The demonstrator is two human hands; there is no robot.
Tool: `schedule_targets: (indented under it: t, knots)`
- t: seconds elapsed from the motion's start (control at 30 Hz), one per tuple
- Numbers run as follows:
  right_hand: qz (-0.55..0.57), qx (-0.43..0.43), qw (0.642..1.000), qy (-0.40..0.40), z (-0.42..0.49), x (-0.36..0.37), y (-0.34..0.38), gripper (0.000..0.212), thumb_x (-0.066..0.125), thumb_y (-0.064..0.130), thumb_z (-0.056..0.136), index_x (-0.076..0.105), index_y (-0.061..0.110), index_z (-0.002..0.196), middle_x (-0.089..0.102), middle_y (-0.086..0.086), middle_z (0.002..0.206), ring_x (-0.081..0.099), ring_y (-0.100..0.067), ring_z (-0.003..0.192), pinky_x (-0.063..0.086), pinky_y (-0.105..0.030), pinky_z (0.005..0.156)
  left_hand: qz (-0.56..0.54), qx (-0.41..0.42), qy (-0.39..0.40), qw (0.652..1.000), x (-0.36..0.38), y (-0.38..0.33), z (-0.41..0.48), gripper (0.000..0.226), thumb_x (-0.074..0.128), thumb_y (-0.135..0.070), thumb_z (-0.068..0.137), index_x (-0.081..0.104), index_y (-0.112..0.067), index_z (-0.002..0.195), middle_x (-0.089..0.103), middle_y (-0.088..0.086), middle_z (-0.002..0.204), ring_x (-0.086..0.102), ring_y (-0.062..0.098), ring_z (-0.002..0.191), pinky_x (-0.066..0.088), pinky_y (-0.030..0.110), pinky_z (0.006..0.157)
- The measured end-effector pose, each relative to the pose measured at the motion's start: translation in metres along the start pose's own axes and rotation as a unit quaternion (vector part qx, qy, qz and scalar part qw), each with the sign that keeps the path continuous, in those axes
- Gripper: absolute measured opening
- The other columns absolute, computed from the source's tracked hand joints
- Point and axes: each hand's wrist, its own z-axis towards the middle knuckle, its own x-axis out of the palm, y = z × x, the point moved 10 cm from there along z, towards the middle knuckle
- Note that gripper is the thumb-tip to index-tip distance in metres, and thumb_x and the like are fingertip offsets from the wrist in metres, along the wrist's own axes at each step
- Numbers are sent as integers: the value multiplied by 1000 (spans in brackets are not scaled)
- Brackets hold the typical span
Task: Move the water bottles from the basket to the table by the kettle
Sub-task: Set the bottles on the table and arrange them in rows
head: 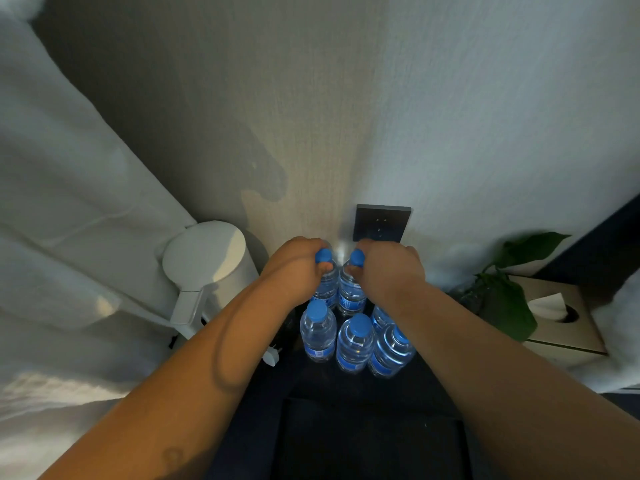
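Several clear water bottles with blue caps stand on the dark table (426, 375) against the wall. My left hand (294, 268) grips the neck of the back left bottle (325, 282). My right hand (388, 271) grips the neck of the back right bottle (351, 292). Both bottles stand upright, side by side and almost touching. In front of them stand a left bottle (318, 332), a middle bottle (355, 344) and a right bottle (389, 351) partly under my right forearm; another bottle (380, 317) shows behind it. The white kettle (207, 261) stands just left of the bottles. No basket is in view.
A dark wall socket (382, 223) sits on the wall right behind the bottles. A white plug (272, 355) lies by the kettle's base. A green plant (502, 292) and a tissue box (561, 317) stand to the right. A white curtain (69, 220) hangs on the left.
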Motion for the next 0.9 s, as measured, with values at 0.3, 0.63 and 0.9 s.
schedule_targets:
  t: [0.3,0.63,0.9]
  knots:
    - [-38,2,999,23,0,-2,5,42,54,61,99,58,21,112,54,5,84,59,-21,85,41,-37,85,-13,20,-19,1000,0,2,-1,17,65,-22,100,68,-16,115,53,-2,93,52,16,84,38,28,67]
    - [-10,-40,998,51,-1,-9,7,26,63,31,101,59,22,125,69,-1,111,63,-22,95,49,-36,83,-36,47,-53,997,1,4,-1,11,69,-21,96,70,-18,107,46,-15,83,43,-2,71,26,9,60]
    - [-22,-35,998,45,3,-10,8,35,56,48,104,61,20,125,68,-2,109,65,-23,99,49,-38,88,-32,48,-46,997,0,3,-3,16,67,-23,98,69,-17,112,54,-3,94,50,14,85,33,22,65]
